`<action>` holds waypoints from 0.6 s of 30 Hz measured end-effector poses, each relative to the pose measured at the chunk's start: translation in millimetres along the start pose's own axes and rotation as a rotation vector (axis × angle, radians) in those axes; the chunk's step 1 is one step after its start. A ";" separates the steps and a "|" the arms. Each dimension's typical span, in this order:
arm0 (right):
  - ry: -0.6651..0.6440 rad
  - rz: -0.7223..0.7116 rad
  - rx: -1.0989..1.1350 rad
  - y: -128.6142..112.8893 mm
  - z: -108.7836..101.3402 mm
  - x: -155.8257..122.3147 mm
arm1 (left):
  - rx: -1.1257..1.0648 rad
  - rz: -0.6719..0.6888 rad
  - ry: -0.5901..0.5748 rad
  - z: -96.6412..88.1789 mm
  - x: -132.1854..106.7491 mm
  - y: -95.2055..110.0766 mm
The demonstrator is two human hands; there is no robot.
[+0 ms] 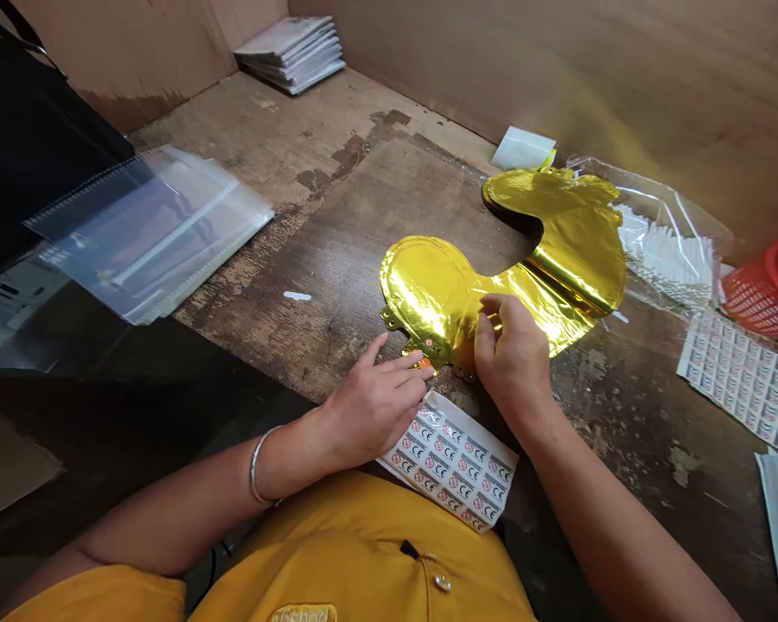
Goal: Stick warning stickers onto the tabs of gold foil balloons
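Observation:
A stack of shiny gold foil balloons [428, 276], flat and curved in outline, lies in front of me, its far part folded over at the right. My left hand [382, 397] rests at the lower left edge with fingers stretched out, their tips on a small tab beside an orange mark. A small CE sticker shows on the foil just above those fingertips. Over the middle of the foil, my right hand [512, 354] has its fingers curled and thumb and forefinger close together; what they pinch, if anything, is hidden. A sheet of CE stickers [457, 462] lies below my hands at the table edge.
Clear plastic sleeves [162, 229] overhang the table's left edge. A stack of papers [291, 52] sits in the back corner. At right are a bag of white sticks [671, 250], a red basket [768, 289] and another sticker sheet [745, 380]. A white scrap [296, 296] lies left of the foil.

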State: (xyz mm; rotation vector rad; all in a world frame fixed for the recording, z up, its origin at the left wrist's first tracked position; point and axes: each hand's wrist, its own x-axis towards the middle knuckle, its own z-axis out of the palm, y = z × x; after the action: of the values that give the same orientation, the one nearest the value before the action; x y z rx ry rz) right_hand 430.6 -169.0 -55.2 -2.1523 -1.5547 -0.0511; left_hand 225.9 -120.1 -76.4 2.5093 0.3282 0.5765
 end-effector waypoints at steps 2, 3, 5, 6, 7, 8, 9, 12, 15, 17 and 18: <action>-0.108 -0.254 0.053 -1.7 -8.4 -7.6 | -0.015 -0.010 0.009 -3.2 -1.1 0.3; -0.172 -0.375 0.070 -2.3 -10.4 -12.8 | -0.018 -0.022 0.021 -4.6 -1.6 0.6; -0.262 -0.519 0.085 -2.2 -9.0 -22.8 | -0.025 -0.058 0.045 -6.8 -1.9 1.4; -0.266 -0.548 0.077 -1.5 -6.1 -26.7 | -0.033 -0.073 0.051 -7.6 -1.8 1.9; -0.245 -0.562 0.064 -0.6 -2.3 -29.4 | -0.047 -0.083 0.052 -8.2 -1.5 2.3; -0.219 -0.570 0.051 0.1 1.5 -30.8 | -0.065 -0.089 0.052 -8.7 -1.2 2.6; -0.192 -0.578 0.048 0.4 4.8 -30.9 | -0.085 -0.092 0.055 -9.1 -0.8 2.7; -0.156 -0.505 0.122 -2.8 7.4 -24.1 | -0.129 -0.103 0.078 -9.5 -0.4 2.6; -0.196 -0.294 0.260 -7.6 -0.2 -11.4 | -0.146 -0.127 0.090 -8.6 -1.5 2.1; -0.275 -0.260 0.330 -8.3 -6.6 -3.6 | -0.143 -0.136 0.081 -7.8 -2.7 2.1; -0.324 -0.288 0.344 -7.8 -9.1 -0.7 | -0.138 -0.137 0.074 -7.5 -3.3 2.2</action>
State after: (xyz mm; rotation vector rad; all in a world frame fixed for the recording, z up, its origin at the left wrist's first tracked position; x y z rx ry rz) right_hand 425.5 -171.4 -44.5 -1.7179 -1.8856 0.4577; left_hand 219.8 -119.6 -70.5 2.3168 0.4680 0.6167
